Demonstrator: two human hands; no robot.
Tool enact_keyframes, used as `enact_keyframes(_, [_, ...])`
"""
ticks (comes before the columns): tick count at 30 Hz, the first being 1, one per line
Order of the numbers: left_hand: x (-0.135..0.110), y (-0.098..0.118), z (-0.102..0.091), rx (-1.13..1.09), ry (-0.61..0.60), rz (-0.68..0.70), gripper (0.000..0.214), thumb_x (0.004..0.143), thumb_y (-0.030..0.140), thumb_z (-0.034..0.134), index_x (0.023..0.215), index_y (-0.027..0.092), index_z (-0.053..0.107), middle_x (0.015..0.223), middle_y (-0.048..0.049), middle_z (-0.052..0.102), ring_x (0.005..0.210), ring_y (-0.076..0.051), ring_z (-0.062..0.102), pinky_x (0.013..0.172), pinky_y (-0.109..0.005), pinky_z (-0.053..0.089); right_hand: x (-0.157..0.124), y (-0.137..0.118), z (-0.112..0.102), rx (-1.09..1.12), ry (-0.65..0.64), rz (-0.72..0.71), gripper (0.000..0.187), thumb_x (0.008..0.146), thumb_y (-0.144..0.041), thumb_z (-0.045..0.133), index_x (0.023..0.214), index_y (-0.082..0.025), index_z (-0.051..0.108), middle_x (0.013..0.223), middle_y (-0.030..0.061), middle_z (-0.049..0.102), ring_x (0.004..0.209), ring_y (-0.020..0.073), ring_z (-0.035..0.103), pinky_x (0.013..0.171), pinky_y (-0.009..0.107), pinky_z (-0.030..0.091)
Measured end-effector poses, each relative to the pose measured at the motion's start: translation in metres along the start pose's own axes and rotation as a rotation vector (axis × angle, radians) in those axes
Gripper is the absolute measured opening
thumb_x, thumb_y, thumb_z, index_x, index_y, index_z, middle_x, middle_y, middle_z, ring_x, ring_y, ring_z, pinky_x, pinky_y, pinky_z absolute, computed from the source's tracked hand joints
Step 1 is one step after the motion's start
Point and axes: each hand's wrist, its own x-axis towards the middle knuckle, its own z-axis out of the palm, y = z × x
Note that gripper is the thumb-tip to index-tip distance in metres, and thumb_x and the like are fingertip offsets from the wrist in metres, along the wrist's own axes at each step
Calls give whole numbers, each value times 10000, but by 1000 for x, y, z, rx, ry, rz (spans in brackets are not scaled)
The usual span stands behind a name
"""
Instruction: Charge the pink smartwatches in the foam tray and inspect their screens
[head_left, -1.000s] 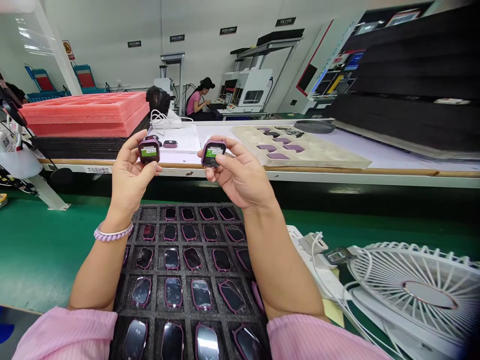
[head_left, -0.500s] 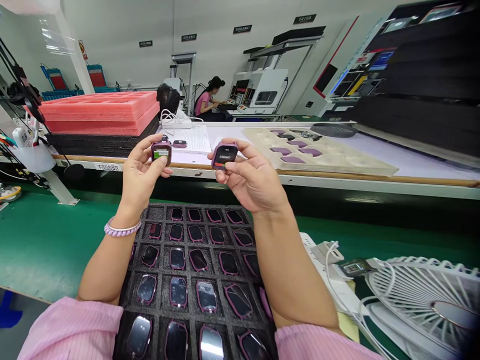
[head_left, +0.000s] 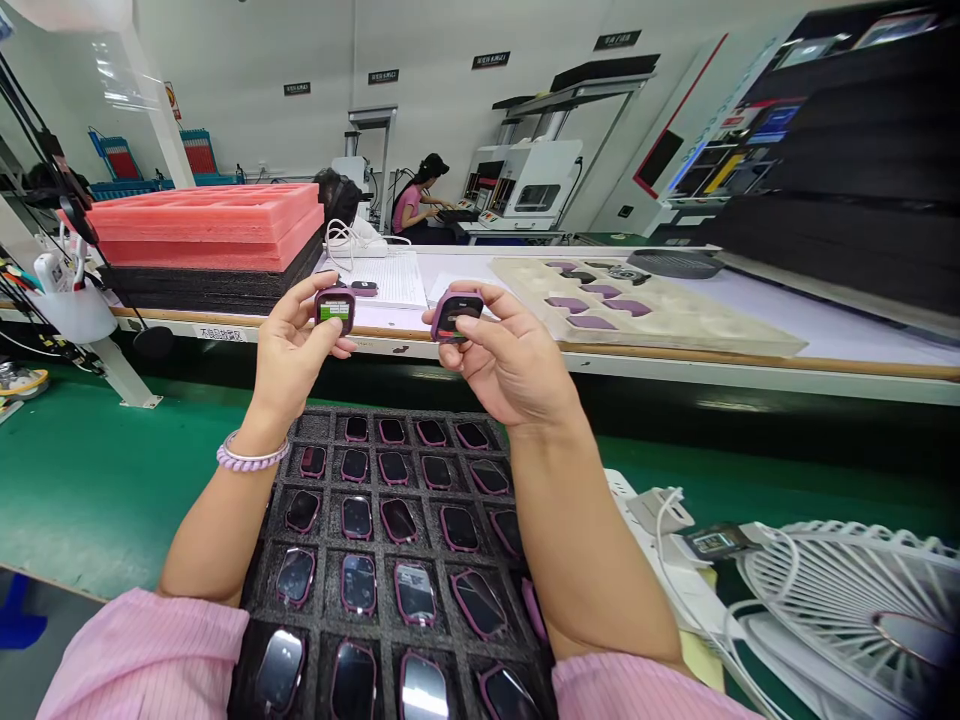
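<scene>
My left hand (head_left: 289,355) is raised and closed around a small purple watch body (head_left: 334,308) whose screen glows green and white. Beside it, my right hand (head_left: 510,360) grips a second purple watch body (head_left: 454,314) with a dark screen, thumb on its edge. Both devices are held up side by side above a black foam tray (head_left: 330,610) filled with several rows of the same purple-rimmed watch bodies, screens up. The tray lies under my forearms on the green mat (head_left: 90,480).
A white fan (head_left: 855,610), cables and a power strip (head_left: 675,570) lie to the right. Beyond the mat runs a long bench with stacked pink foam (head_left: 202,222), a beige tray (head_left: 645,310) and black foam stacks (head_left: 847,220). Another person (head_left: 416,200) sits at the far back.
The screen of the watch in my right hand went from green and white to dark. Both hands stayed raised; the view shifted slightly left and down.
</scene>
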Motion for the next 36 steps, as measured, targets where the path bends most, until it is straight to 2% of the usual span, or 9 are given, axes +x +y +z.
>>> enact_keyframes(6, [1,-3,0,39,18,27,444,741,374,834,1142,266,679,934,-10,689,575,-92,619,542,-204,526,-1,0,1,-29,4,7,461,685,-388,824,1063,-262,592,918,35,656,765,201,606,513,272,451])
enact_keyframes(14, [0,-1,0,-6,-34,-12,388,783,211,688,1168,236,648,982,-14,683,620,-117,685,596,-222,594,0,2,-2,18,-26,-4,443,701,-323,822,1077,-250,600,919,32,660,714,170,584,502,250,449])
enact_keyframes(20, [3,-9,-3,15,-43,14,388,823,271,699,1202,243,620,977,-3,695,599,-102,687,568,-179,582,3,7,-7,26,-80,-25,451,754,-353,836,1113,-234,590,940,48,663,763,174,602,512,234,452])
enact_keyframes(23, [2,-8,-4,23,-52,17,393,829,286,702,1211,245,617,970,-2,700,605,-105,691,571,-177,584,3,7,-8,35,-82,-22,457,749,-308,829,1128,-233,585,946,46,673,736,160,594,527,233,463])
enact_keyframes(30, [4,-9,-4,22,-81,19,404,820,204,625,1221,248,611,976,1,699,630,-113,703,586,-191,591,1,4,-7,48,-97,1,494,695,-189,764,1150,-236,580,980,29,685,639,121,561,566,242,497])
enact_keyframes(33, [1,2,-5,33,-87,76,372,838,221,641,1207,262,623,975,3,697,635,-109,694,592,-204,589,-3,-6,-6,58,-103,-26,454,722,-216,801,1125,-236,593,977,28,686,649,120,579,560,223,505])
enact_keyframes(36, [-13,28,-13,42,-40,195,318,895,287,653,1211,290,619,1008,3,689,748,-129,699,653,-234,599,-14,-20,-11,27,-68,-107,345,879,-411,781,1130,-245,612,1058,50,665,787,167,642,569,229,536])
